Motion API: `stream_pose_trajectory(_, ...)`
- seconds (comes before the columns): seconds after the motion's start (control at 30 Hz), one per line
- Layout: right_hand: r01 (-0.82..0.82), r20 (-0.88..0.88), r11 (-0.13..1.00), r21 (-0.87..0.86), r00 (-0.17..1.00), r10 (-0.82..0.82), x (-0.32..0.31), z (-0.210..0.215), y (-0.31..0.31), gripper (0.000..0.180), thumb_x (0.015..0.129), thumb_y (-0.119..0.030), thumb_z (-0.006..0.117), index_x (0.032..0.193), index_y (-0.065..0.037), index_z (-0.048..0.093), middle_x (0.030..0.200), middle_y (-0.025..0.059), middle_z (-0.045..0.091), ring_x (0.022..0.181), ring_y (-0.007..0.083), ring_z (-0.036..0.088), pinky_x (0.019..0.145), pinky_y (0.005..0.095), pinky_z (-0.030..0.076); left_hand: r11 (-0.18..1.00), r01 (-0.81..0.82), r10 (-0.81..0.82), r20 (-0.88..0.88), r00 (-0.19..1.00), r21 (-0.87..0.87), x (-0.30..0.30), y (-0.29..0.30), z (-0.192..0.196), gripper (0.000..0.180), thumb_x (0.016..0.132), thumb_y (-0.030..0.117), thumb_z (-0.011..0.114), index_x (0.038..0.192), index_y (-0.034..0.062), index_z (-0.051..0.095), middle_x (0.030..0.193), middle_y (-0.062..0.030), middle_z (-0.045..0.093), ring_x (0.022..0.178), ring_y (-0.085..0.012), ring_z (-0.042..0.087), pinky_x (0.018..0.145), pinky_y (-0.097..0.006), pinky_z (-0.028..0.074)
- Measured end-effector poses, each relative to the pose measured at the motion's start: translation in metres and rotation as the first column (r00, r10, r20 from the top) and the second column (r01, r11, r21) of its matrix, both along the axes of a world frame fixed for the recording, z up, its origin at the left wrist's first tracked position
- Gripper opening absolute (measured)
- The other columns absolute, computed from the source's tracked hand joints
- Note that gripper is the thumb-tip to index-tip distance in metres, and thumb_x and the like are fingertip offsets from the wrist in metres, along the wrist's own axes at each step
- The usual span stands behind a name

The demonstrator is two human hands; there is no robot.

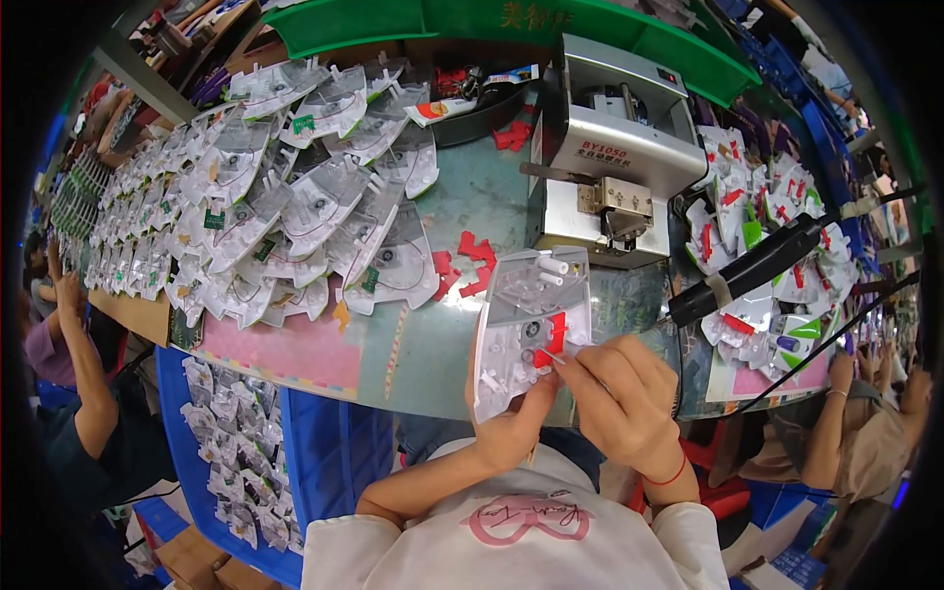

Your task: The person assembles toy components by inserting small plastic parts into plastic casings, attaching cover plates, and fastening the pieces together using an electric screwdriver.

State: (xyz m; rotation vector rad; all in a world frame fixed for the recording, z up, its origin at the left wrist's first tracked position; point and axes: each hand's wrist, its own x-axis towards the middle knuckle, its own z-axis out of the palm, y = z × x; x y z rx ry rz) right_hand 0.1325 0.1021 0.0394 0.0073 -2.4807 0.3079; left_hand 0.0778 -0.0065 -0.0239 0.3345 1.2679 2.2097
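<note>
My left hand (516,428) grips the lower end of a white and clear plastic housing (506,339), which stands tilted up above the table's front edge. A red plastic bracket (558,334) sits against the housing's right side. At that bracket, my right hand (624,398) is closed in a pinch, thumb and forefinger together. Something thin and silvery shows at the fingertips, too small to make out. Several loose red brackets (479,264) lie on the table just beyond the housing.
Piles of similar housings (320,202) cover the table's left. More, with red brackets, form a right-hand pile (733,206). A silver machine (619,147) stands behind my hands. A black electric screwdriver (747,270) hangs at right. A blue crate (339,442) of parts stands lower left. Other people work at both sides.
</note>
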Motion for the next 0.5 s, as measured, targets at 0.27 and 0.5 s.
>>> stream_pose_trajectory(0.27,-0.013,0.083,0.999,-0.043,0.996,0.017,-0.008,0.002,-0.005,0.026,0.053,-0.007,0.057,0.077,0.002,0.058,0.071,0.0051,0.050,0.063,0.0176,0.049,0.045,0.0262,0.038,0.998,-0.027,0.032,0.083,0.996,-0.065,-0.014,-0.004,0.000,0.019,0.077,0.000,0.057,0.095,-0.0001,0.053,0.080,-0.0027,0.056,0.066,-0.0070,0.050,0.056,-0.021,0.041)
stream_pose_trajectory(0.5,-0.055,0.230,0.980,-0.189,0.968,0.099,-0.014,0.001,-0.020,0.027,0.054,-0.001,0.060,0.081,-0.001,0.059,0.074,0.0045,0.050,0.062,0.0191,0.050,0.045,0.0273,0.039,0.972,-0.043,0.025,-0.082,0.996,-0.232,-0.031,-0.023,-0.004,0.043,0.070,0.000,0.057,0.112,-0.0028,0.046,0.090,-0.0055,0.055,0.077,-0.0119,0.052,0.068,-0.024,0.043)
